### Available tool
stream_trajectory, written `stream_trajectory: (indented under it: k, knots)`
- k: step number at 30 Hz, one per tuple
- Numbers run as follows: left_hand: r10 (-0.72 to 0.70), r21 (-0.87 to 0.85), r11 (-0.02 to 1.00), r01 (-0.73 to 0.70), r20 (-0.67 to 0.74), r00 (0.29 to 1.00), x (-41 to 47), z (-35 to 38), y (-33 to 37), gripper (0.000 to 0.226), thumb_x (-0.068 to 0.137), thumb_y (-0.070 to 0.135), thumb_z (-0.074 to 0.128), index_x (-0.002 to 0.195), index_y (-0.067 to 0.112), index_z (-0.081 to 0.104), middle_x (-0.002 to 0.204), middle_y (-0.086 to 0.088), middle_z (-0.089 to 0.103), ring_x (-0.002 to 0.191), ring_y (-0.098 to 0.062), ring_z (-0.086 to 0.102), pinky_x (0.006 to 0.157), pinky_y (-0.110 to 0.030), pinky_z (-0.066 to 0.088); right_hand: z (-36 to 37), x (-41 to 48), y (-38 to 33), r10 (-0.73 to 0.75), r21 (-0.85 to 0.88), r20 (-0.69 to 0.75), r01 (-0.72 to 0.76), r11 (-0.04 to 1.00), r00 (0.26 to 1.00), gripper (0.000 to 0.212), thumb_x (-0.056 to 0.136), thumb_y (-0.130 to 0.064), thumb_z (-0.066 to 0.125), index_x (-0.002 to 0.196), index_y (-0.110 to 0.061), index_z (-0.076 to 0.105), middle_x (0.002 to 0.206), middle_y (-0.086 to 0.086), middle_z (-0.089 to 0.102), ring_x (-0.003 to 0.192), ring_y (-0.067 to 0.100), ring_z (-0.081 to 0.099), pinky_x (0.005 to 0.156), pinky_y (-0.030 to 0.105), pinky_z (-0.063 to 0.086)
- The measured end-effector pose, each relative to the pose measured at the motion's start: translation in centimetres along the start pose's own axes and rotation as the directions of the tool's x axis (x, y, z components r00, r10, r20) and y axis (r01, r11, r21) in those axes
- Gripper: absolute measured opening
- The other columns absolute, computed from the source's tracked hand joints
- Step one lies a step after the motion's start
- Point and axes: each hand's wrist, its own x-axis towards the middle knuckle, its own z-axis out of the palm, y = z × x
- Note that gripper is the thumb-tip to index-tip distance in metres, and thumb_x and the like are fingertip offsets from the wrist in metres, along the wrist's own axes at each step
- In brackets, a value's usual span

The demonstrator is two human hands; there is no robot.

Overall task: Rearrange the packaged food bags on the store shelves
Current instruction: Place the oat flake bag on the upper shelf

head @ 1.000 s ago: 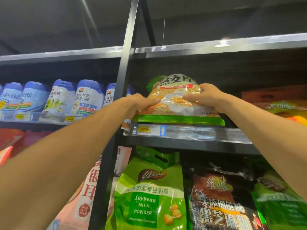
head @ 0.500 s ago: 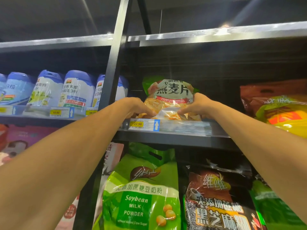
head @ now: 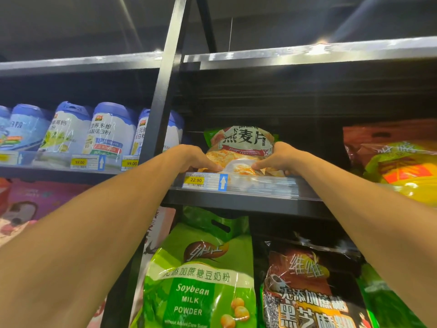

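Note:
An orange and green oatmeal bag (head: 243, 147) stands on the upper shelf (head: 248, 200), just behind the price rail. My left hand (head: 194, 159) grips its lower left corner and my right hand (head: 276, 159) grips its lower right corner. The bag's bottom edge is hidden behind the rail and my fingers. On the shelf below stand a green soybean milk powder bag (head: 201, 280) and a dark sesame bag (head: 309, 290).
Blue-capped white tins (head: 111, 131) line the upper left shelf past a black upright post (head: 163, 102). Red and yellow bags (head: 399, 166) lie at the upper right. A pink bag (head: 30, 204) sits lower left. Dark open space lies behind and right of the oatmeal bag.
The oatmeal bag has gone from held above the rail, its green bottom edge showing, down and back onto the shelf. Both hands stayed on its lower corners.

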Motion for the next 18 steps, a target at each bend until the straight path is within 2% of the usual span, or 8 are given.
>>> stream_trajectory:
  k: [3, 6, 9, 13, 16, 18]
  knots:
    - [0.005, 0.029, 1.000, -0.005, 0.001, 1.000, -0.1, -0.2, 0.2, 0.041, 0.084, 0.050, 0.080, 0.095, 0.016, 0.060, 0.100, -0.006, 0.070, 0.088, -0.024, 0.068, 0.085, -0.040, 0.052, 0.0, 0.1, -0.1, -0.001, -0.021, -0.001, 0.001, 1.000, 1.000, 0.070, 0.079, -0.036, 0.087, 0.136, -0.012, 0.055, 0.125, 0.008, 0.062, 0.115, 0.027, 0.058, 0.094, 0.043, 0.052]
    - [0.006, 0.061, 0.998, -0.006, 0.002, 1.000, 0.1, -0.1, 0.3, 0.042, 0.084, 0.052, 0.080, 0.095, 0.017, 0.059, 0.101, -0.006, 0.070, 0.090, -0.024, 0.068, 0.087, -0.040, 0.054, 0.1, 0.3, 0.1, -0.004, -0.044, -0.004, 0.003, 0.999, 1.000, 0.069, 0.081, -0.037, 0.086, 0.137, -0.012, 0.053, 0.127, 0.009, 0.062, 0.115, 0.027, 0.057, 0.088, 0.041, 0.050]
    - [0.012, 0.077, 0.997, -0.012, -0.007, 1.000, 0.1, -0.1, 0.2, 0.042, 0.085, 0.053, 0.078, 0.093, 0.017, 0.059, 0.098, -0.006, 0.070, 0.088, -0.023, 0.068, 0.083, -0.038, 0.053, 0.2, 0.4, 0.1, -0.005, -0.062, -0.001, 0.005, 0.998, 1.000, 0.069, 0.082, -0.038, 0.085, 0.137, -0.013, 0.053, 0.129, 0.009, 0.062, 0.114, 0.026, 0.057, 0.087, 0.041, 0.051]
    - [0.044, 0.149, 0.988, -0.040, -0.021, 0.999, -0.4, -0.4, 0.2, 0.053, 0.084, 0.059, 0.076, 0.108, 0.013, 0.061, 0.102, -0.005, 0.070, 0.091, -0.025, 0.069, 0.088, -0.040, 0.055, 0.0, 0.5, 0.0, 0.000, -0.096, 0.010, 0.001, 0.995, 1.000, 0.068, 0.081, -0.040, 0.085, 0.136, -0.013, 0.056, 0.128, 0.010, 0.064, 0.118, 0.030, 0.060, 0.089, 0.043, 0.055]
    - [0.086, 0.196, 0.978, -0.071, -0.073, 0.994, -1.2, -0.5, 0.4, 0.053, 0.088, 0.059, 0.073, 0.111, 0.013, 0.058, 0.103, -0.005, 0.067, 0.084, -0.022, 0.065, 0.075, -0.037, 0.049, -0.4, -0.1, -0.3, -0.027, -0.137, -0.004, 0.026, 0.990, 1.000, 0.068, 0.082, -0.044, 0.084, 0.134, -0.012, 0.055, 0.126, 0.009, 0.063, 0.113, 0.028, 0.061, 0.086, 0.040, 0.054]
    - [0.118, 0.219, 0.971, -0.092, -0.111, 0.987, -1.7, -0.6, 0.3, 0.052, 0.090, 0.059, 0.070, 0.112, 0.013, 0.058, 0.109, -0.007, 0.066, 0.090, -0.024, 0.064, 0.075, -0.038, 0.047, -0.7, -0.5, -0.4, -0.057, -0.178, -0.025, 0.051, 0.983, 0.998, 0.074, 0.081, -0.050, 0.082, 0.137, -0.012, 0.051, 0.125, 0.007, 0.062, 0.110, 0.024, 0.059, 0.085, 0.037, 0.051]
